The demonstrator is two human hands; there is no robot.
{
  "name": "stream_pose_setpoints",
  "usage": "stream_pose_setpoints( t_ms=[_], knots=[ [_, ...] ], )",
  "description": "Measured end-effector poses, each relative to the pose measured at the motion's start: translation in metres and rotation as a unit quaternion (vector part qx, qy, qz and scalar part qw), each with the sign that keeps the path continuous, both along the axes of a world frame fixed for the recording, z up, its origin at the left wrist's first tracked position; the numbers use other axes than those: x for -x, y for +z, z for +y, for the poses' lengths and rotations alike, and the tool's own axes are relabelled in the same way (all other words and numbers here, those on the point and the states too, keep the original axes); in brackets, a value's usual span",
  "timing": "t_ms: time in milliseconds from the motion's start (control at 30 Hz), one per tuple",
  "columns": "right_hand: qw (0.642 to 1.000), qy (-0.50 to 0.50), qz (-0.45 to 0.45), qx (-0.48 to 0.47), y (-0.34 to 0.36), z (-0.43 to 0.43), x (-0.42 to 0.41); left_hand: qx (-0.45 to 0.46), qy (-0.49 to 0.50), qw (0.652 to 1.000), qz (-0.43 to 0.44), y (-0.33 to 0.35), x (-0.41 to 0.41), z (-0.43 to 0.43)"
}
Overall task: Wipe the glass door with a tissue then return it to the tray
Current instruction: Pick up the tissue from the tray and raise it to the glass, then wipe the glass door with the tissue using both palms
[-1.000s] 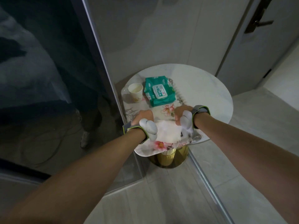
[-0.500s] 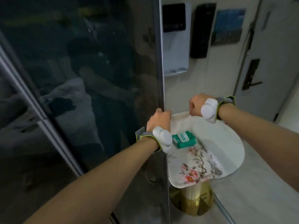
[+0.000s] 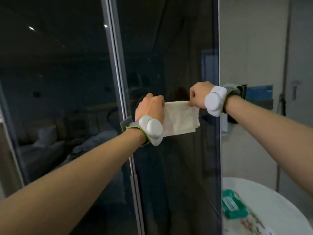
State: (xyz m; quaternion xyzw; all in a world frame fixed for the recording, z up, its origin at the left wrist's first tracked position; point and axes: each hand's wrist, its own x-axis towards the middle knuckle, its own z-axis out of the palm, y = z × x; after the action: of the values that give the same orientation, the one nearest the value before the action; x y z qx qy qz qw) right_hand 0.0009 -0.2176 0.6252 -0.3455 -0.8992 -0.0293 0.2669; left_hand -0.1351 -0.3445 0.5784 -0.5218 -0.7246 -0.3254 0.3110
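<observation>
1. Both hands up at the door: left hand [image 3: 149, 108] fisted on the tissue's left top corner, right hand [image 3: 199, 95] fisted on its right top corner. Both grip tissue, neither is free.
2. Tissue [image 3: 180, 118] is stretched between the fists, long axis roughly horizontal, hanging down flat in front of the door [image 3: 169, 56]. Right end sits slightly higher than left.
3. Key relation: tissue lies between hands and glass, just ahead of the knuckles. Contact with the door can't be told; looks near or touching.
4. Left hand sits by the door's left frame, right hand by its right edge; left looks a bit nearer to the camera.
5. Judgement: wiping is about to start or just begun; next move likely needs the sheet pressed flat to the door and swept across the pane.
6. Tray [image 3: 254, 224] is low and right of the door, blurred, with a green pack [image 3: 234, 208] close to the door edge. Return step not yet done.
</observation>
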Motion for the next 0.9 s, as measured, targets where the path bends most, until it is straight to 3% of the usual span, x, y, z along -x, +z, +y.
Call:
stream_pose_setpoints(
  t_ms=[300,600,733,900],
  knots=[
    [0.978,0.022,0.161,-0.131,0.131,-0.025,0.055,-0.138,0.106,0.981,0.082,0.122,0.039,-0.024],
    [0.94,0.035,0.3,-0.159,0.159,-0.015,0.094,-0.177,0.196,0.951,0.16,0.159,0.057,-0.008],
    [0.944,0.123,0.27,-0.145,0.137,-0.012,0.107,-0.135,0.226,0.951,0.163,0.152,0.071,0.001],
    [0.925,0.044,0.196,-0.322,0.11,-0.018,0.125,-0.055,0.225,0.952,0.199,0.132,0.089,0.011]
  ],
)
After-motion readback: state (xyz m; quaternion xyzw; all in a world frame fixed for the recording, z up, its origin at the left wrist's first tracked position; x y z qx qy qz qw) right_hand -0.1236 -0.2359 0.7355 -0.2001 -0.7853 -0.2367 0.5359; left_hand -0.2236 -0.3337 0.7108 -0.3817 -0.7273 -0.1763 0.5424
